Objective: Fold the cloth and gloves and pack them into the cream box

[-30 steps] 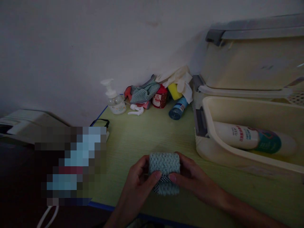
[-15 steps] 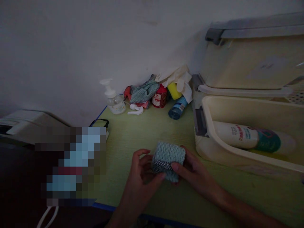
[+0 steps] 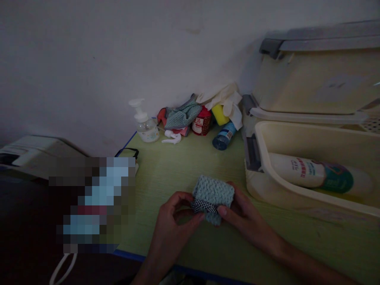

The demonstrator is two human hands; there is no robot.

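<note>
A folded light-blue textured cloth [image 3: 213,193] with a black-and-white checked edge is held above the green table [image 3: 184,166] near its front edge. My left hand [image 3: 173,217] pinches the checked edge at the cloth's lower left with thumb and fingers. My right hand [image 3: 243,215] grips the cloth's right side, thumb on top. Both hands are closed on it.
An open cream plastic box [image 3: 297,190] holding a white and teal bottle [image 3: 311,176] stands at the right, lid raised. At the back by the wall are a pump bottle [image 3: 144,126], a rag [image 3: 181,114], a red can [image 3: 201,122], a blue bottle [image 3: 224,136] and white gloves [image 3: 225,99].
The cloth has been tilted and carried slightly up and to the right. My left hand shifted from the cloth's side to pinching its checked edge.
</note>
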